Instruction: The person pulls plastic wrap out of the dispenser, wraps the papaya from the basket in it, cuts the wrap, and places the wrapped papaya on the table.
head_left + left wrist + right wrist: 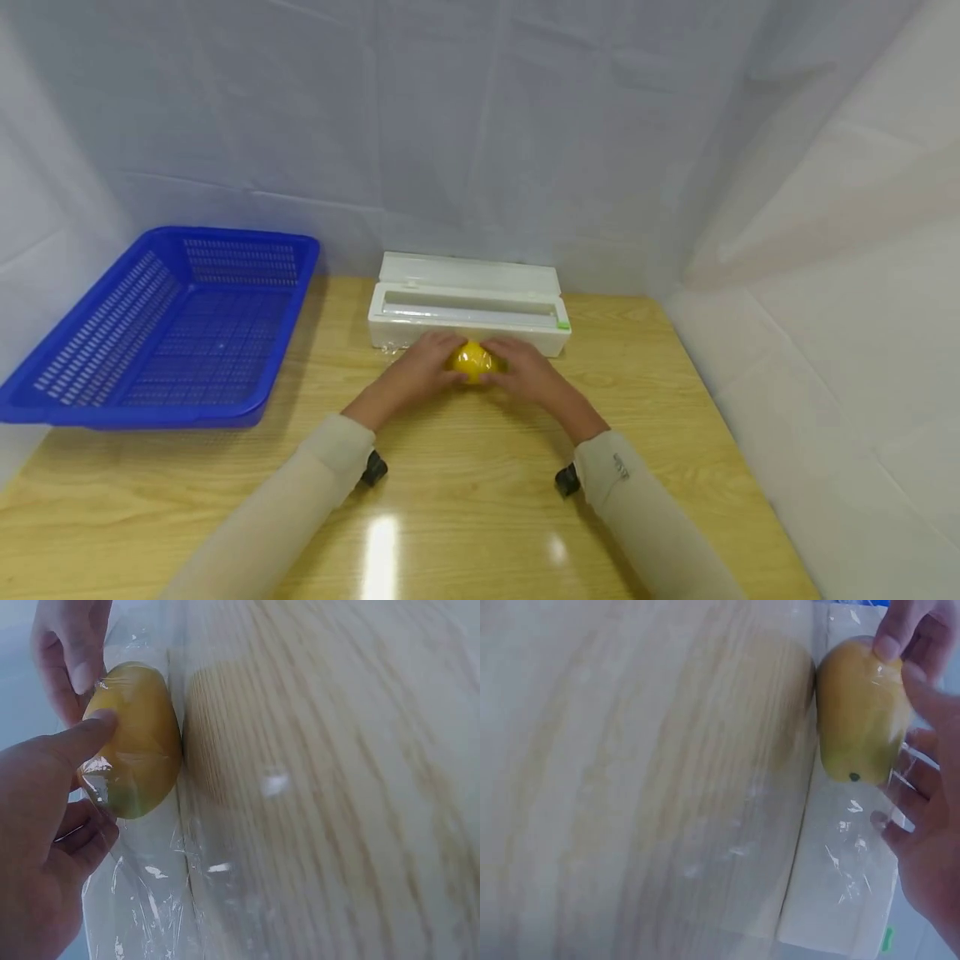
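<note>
A pale wooden table (465, 500) stands inside white fabric walls (525, 125). Both forearms, in beige sleeves, reach forward and meet just in front of the white wrap dispenser (468, 306), whose lid is open. The left hand (420, 367) has its thumb pressed on the side of the yellow mango (474, 361) with fingers curled under it; the right hand (525, 371) pinches the fruit's other end with its fingertips. The mango lies on the table touching the dispenser's front, with clear cling film (142, 892) wrapped over it and spread beneath it. Left of the dispenser, well apart, sits a blue slotted basket (165, 333). One mango, one dispenser, one basket, two hands
</note>
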